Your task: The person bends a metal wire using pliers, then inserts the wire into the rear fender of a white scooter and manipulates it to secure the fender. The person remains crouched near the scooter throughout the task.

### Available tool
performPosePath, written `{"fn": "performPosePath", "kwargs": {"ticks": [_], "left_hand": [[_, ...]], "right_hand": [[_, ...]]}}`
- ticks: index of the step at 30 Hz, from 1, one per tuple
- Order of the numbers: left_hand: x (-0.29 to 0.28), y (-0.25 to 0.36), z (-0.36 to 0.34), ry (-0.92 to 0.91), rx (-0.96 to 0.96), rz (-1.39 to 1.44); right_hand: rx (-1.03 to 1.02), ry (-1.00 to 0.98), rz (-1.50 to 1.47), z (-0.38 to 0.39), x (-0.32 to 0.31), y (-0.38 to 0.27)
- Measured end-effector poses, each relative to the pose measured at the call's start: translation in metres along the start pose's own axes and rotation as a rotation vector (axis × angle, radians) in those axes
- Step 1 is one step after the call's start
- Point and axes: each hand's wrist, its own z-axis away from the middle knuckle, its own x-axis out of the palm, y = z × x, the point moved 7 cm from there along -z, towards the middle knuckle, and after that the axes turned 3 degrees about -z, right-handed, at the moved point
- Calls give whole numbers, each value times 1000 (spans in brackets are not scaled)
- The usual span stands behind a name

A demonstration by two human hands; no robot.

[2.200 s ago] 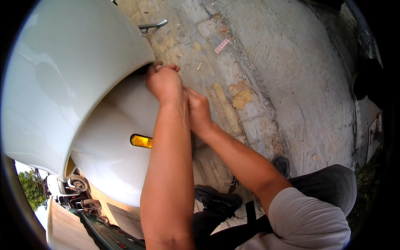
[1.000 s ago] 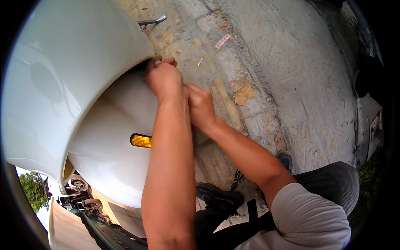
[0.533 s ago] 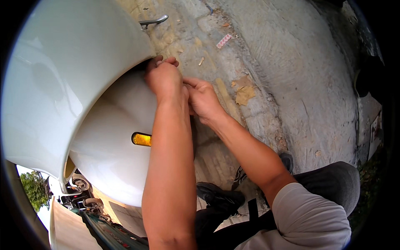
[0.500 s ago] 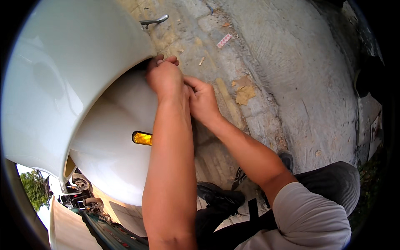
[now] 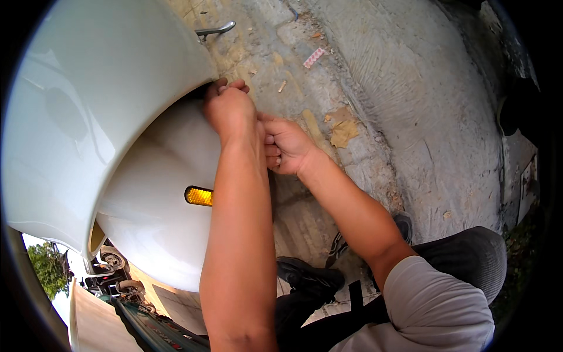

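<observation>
My left hand (image 5: pixel 230 114) is at the far end of a white curved fender (image 5: pixel 155 199), right by the rim of a larger pale glossy body panel (image 5: pixel 76 117). Its fingers are curled together at the dark gap between the two, and what they hold, if anything, is hidden. Close beside the left wrist is my right hand (image 5: pixel 288 145), its fingers bent inward. The tips of its thumb and forefinger disappear behind the left hand, so their grip cannot be seen. An amber reflector (image 5: pixel 199 196) on the fender is partly covered by my left forearm.
A metal lever (image 5: pixel 217 29) juts out beyond the panel. On the rough concrete ground (image 5: pixel 434 129) lie a dry leaf (image 5: pixel 343 134) and a pink patterned strip (image 5: pixel 314 57). My dark shoe (image 5: pixel 311 276) is below; parked motorbikes (image 5: pixel 120 270) stand at lower left.
My right hand has turned and shifted slightly, so its bent lower fingers now show beside the left wrist. The left hand has hardly moved.
</observation>
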Motion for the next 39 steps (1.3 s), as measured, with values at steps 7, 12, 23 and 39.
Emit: {"fn": "performPosePath", "kwargs": {"ticks": [7, 12, 23, 39], "left_hand": [[2, -2, -3, 50, 33, 4], [-2, -2, -5, -11, 36, -29], [0, 1, 3, 18, 44, -8], [-1, 1, 4, -46, 22, -31]], "right_hand": [[-997, 284, 956, 17, 12, -31], [9, -117, -78, -7, 1, 1], [-1187, 280, 900, 24, 18, -28], [-934, 264, 751, 11, 8, -29]]}}
